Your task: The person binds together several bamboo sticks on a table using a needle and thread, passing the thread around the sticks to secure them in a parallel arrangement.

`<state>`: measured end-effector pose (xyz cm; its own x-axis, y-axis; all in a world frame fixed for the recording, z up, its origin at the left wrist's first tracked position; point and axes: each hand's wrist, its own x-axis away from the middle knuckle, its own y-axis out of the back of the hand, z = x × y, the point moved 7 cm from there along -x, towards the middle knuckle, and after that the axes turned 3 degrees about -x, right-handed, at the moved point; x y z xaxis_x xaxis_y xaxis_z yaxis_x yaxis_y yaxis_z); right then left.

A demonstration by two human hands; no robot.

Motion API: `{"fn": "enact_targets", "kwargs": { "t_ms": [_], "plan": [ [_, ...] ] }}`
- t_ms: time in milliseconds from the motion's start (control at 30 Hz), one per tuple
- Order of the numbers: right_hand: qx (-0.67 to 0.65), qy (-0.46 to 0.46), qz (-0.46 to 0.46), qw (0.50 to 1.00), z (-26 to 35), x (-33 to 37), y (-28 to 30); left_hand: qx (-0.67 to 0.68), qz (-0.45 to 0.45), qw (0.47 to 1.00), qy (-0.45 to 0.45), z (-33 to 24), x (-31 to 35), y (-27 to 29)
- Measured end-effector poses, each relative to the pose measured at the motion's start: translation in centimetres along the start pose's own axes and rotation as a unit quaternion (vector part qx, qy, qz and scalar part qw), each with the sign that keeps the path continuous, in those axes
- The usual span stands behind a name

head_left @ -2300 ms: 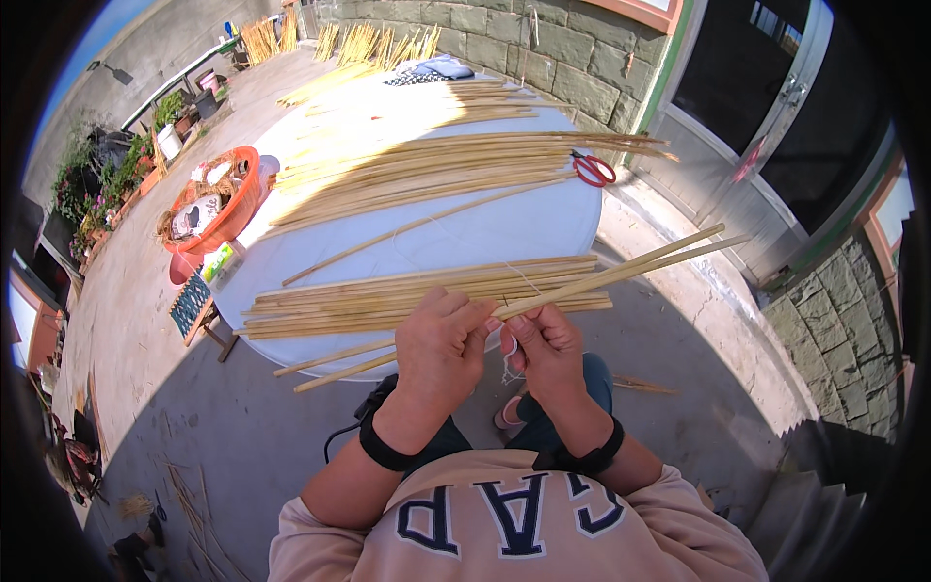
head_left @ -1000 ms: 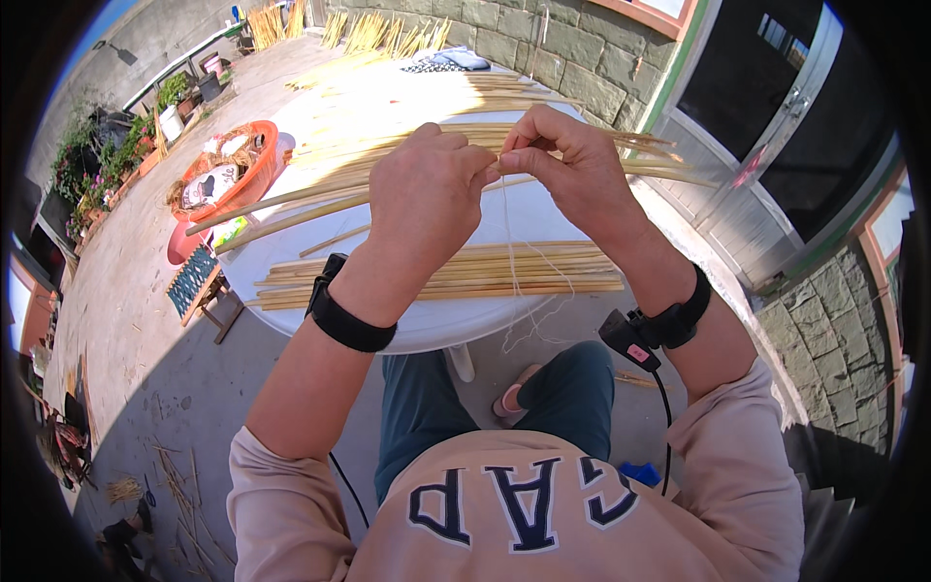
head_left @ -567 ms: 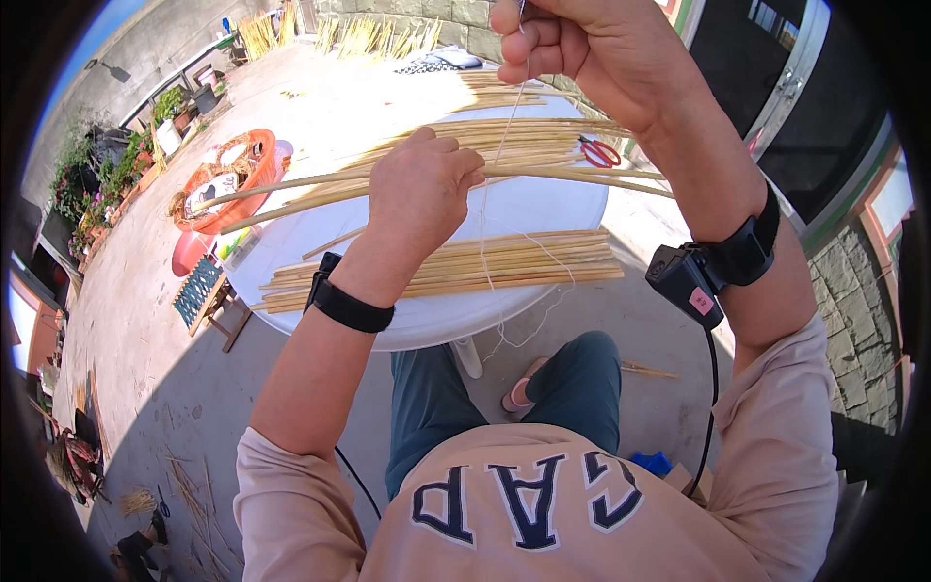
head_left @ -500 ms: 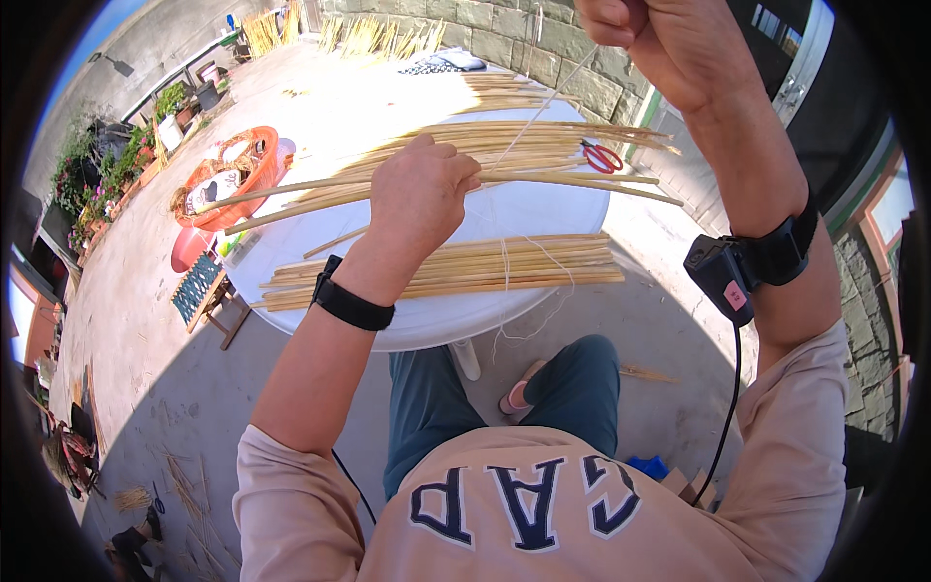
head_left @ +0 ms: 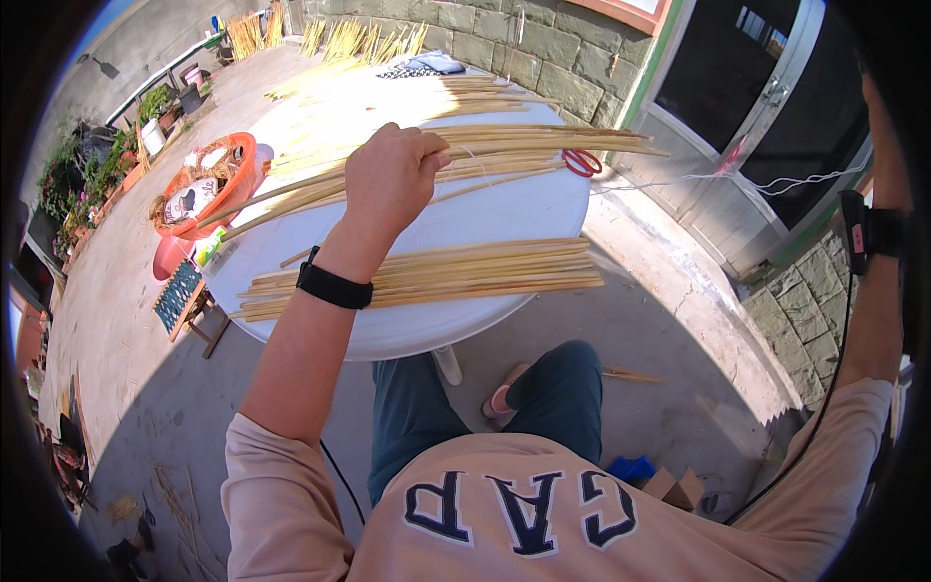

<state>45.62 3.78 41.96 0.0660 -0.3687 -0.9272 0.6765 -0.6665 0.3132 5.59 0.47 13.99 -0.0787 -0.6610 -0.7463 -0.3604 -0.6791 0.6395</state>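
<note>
My left hand point(head_left: 396, 179) is closed round a few long straw-coloured stalks point(head_left: 291, 199) above the white round table point(head_left: 495, 209). They slope down to the left, over the orange basket's edge. A loop of thin white thread point(head_left: 470, 153) shows just right of my fist. White thread point(head_left: 679, 181) also stretches right from the table edge past the door. At the far right rim, my right forearm point(head_left: 884, 184) is raised and outstretched; its fingers are lost in the dark edge. A row of stalks point(head_left: 427, 276) lies on the near side of the table. Red-handled scissors point(head_left: 582, 163) lie near the right edge.
More stalks point(head_left: 480, 97) and a folded patterned cloth point(head_left: 422, 66) lie farther back on the table. An orange basket point(head_left: 254, 160) and a small folding stool point(head_left: 181, 296) stand left. A glass door point(head_left: 776, 92) and stone wall point(head_left: 572, 63) rise ahead and right.
My right arm has swung out far to the right and the thread now stretches that way. My left hand has shifted slightly left, still gripping stalks. The whole view has turned a little right.
</note>
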Motion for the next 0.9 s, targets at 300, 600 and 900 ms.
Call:
{"fn": "enact_targets", "kwargs": {
  "t_ms": [300, 600, 900],
  "plan": [
    [-0.083, 0.043, 0.465, 0.88, 13.6, 18.3, -25.6, -0.031, -0.035, 0.998, -0.044, -3.2, -1.4, 2.0],
    [-0.207, 0.034, 0.434, 0.876, 13.7, 19.4, -27.2, -0.055, 0.012, 0.998, -0.027, -1.9, -0.8, 2.0],
    [0.017, 0.132, 0.215, 0.967, 12.9, 10.8, -20.6, 0.008, 0.089, 0.994, 0.058, 1.8, 1.4, -1.7]
  ]
}}
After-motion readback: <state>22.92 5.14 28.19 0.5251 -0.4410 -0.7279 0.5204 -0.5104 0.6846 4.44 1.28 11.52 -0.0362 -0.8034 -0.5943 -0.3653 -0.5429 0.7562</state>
